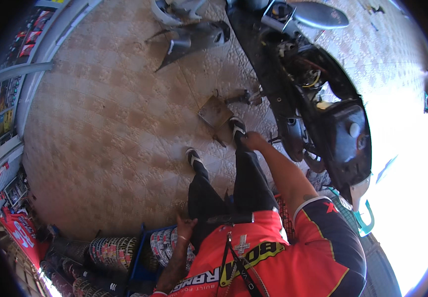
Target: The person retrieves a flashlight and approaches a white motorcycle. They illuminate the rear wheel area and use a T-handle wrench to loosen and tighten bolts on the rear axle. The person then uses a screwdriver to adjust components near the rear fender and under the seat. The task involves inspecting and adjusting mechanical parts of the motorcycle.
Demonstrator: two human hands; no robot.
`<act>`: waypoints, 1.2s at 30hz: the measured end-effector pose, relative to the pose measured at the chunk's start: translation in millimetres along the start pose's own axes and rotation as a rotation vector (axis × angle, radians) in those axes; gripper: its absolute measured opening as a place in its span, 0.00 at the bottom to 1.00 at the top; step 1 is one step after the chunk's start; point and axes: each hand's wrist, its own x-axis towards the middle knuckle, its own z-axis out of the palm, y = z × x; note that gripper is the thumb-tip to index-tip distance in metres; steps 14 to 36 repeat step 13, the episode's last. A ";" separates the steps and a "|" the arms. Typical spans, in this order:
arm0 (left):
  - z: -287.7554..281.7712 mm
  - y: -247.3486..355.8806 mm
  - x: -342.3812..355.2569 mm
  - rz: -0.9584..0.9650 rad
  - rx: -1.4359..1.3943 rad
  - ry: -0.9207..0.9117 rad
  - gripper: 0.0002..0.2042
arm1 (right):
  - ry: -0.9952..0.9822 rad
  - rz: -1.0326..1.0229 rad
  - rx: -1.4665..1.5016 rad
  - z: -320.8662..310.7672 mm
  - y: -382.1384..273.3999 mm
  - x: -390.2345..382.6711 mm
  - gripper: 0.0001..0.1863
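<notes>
My left hand [186,228] hangs by my left thigh, above the tyres, with its fingers apart and nothing seen in it. Reaching forward beside my right shin, my right hand [254,141] has its fingers curled; whatever they may hold is hidden. To the right of that hand stands a partly stripped black scooter [318,104], its inner parts and wires exposed. A square brown metal plate [215,112] lies on the floor just beyond my right shoe [237,127]. A dark cylindrical part [243,97] sits between the plate and the scooter.
Loose grey body panels [194,42] lie on the patterned tile floor [110,133] ahead. Stacked tyres [114,252] and a blue rack [137,265] stand close behind me on the left. Goods fill a display case [6,94] along the left wall. Bright daylight washes out the right side.
</notes>
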 end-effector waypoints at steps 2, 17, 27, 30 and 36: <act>19.8 -1.6 18.0 -0.022 -0.045 -0.015 0.44 | 0.069 -0.025 0.144 6.6 9.1 53.6 0.25; 56.5 -58.4 52.9 -0.292 -0.089 0.056 0.48 | 0.180 0.376 0.370 161.3 98.5 326.5 0.30; 56.5 -58.4 52.9 -0.292 -0.089 0.056 0.48 | 0.180 0.376 0.370 161.3 98.5 326.5 0.30; 56.5 -58.4 52.9 -0.292 -0.089 0.056 0.48 | 0.180 0.376 0.370 161.3 98.5 326.5 0.30; 56.5 -58.4 52.9 -0.292 -0.089 0.056 0.48 | 0.180 0.376 0.370 161.3 98.5 326.5 0.30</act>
